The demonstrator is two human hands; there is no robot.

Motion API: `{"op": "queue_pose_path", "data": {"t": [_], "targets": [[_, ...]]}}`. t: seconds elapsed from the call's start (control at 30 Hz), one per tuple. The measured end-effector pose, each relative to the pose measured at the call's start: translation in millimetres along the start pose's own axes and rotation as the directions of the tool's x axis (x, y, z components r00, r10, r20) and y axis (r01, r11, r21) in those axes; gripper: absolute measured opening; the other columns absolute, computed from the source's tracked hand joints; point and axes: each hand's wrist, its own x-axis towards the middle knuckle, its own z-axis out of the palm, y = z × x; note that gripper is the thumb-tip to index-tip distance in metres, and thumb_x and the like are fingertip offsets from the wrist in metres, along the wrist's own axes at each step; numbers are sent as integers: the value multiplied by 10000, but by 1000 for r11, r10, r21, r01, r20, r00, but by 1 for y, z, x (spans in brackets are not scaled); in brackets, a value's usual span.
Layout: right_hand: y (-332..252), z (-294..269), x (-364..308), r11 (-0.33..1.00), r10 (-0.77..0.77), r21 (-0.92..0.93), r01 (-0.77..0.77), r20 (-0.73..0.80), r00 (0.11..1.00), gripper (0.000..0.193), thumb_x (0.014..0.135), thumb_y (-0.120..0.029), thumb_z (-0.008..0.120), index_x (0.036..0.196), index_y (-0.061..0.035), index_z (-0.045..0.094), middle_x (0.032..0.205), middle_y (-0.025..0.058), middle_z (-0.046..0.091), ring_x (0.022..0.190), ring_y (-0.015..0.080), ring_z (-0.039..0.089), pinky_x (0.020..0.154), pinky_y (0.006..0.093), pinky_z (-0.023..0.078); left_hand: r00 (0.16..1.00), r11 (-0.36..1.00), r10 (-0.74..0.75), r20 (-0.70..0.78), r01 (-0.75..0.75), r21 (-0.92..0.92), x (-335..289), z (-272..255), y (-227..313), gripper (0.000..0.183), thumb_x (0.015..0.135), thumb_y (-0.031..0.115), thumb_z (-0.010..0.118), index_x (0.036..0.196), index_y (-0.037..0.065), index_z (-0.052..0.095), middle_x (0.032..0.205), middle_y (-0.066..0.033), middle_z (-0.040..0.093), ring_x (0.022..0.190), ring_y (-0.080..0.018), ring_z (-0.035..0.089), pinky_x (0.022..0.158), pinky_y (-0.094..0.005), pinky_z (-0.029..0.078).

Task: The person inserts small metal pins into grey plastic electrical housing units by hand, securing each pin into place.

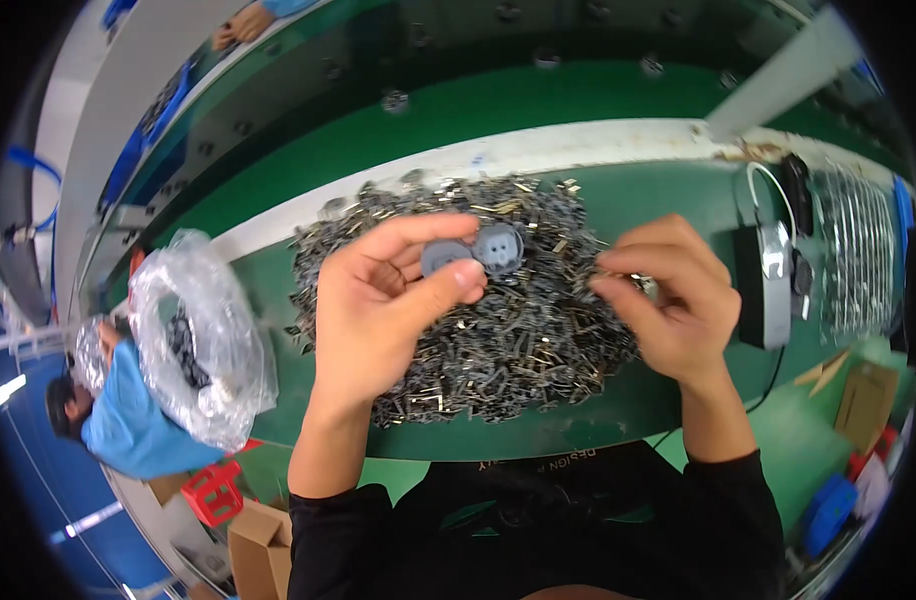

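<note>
My left hand (pixel 368 310) is closed in a pinch, its thumb and fingers on a grey plastic part with two rounded lobes (pixel 500 248). Small holes or studs mark the right lobe's face, and my thumb covers some of the left one. To the right, the thumb and fingertips of my right hand (pixel 686 300) are pressed together over the pile's right side; whatever they grip is too small to make out. Beneath both hands spreads a heap of small dark grey pieces and brassy metal pins (pixel 498 350).
The heap lies on a green worktop (pixel 288 400) with a white ledge (pixel 398 165) behind it. A clear plastic bag (pixel 243 330) stands left, near a person in blue (pixel 128 410). Right are a black-and-white box with a cable (pixel 768 290) and a clear ribbed tray (pixel 856 250).
</note>
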Motion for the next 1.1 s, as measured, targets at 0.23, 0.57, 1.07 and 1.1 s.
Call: {"op": "queue_pose_path", "data": {"t": [0.23, 0.57, 1.07, 1.1], "targets": [[1, 4, -3, 974, -199, -114, 194, -37, 979, 255, 616, 58, 746, 844, -27, 670, 801, 61, 609, 640, 205, 543, 531, 294, 425, 983, 996, -90, 162, 86, 27, 1, 33, -5, 307, 793, -89, 657, 1095, -91, 598, 903, -122, 664, 755, -133, 638, 705, -238, 530], [3, 15, -9, 973, -177, -147, 176, 7, 984, 275, 674, 46, 712, 932, -33, 665, 853, 63, 601, 657, 199, 557, 523, 267, 455, 978, 992, -63, 198, 40, 118, 8, 34, -5, 249, 791, -77, 681, 1033, -44, 628, 895, -57, 652, 783, -73, 604, 671, -190, 492], [34, -81, -5, 751, 623, -610, -251, 531, 574, 208, 732, -199, 669, 914, -101, 652, 915, 76, 636, 896, 277, 623, 743, 409, 491, 977, 778, -6, -212, 138, 613, 184, -190, -28, 208, 823, 95, 688, 999, -14, 671, 753, -15, 633, 577, -64, 520, 523, -203, 408], [37, -82, -15, 765, 578, -604, -225, 487, 655, 167, 669, -160, 663, 828, -108, 674, 824, 91, 677, 844, 293, 647, 692, 413, 511, 972, 801, -4, -233, 143, 582, 188, -181, -35, 210, 818, 80, 690, 1005, -13, 670, 759, -15, 638, 572, -63, 524, 512, -198, 413]]}}
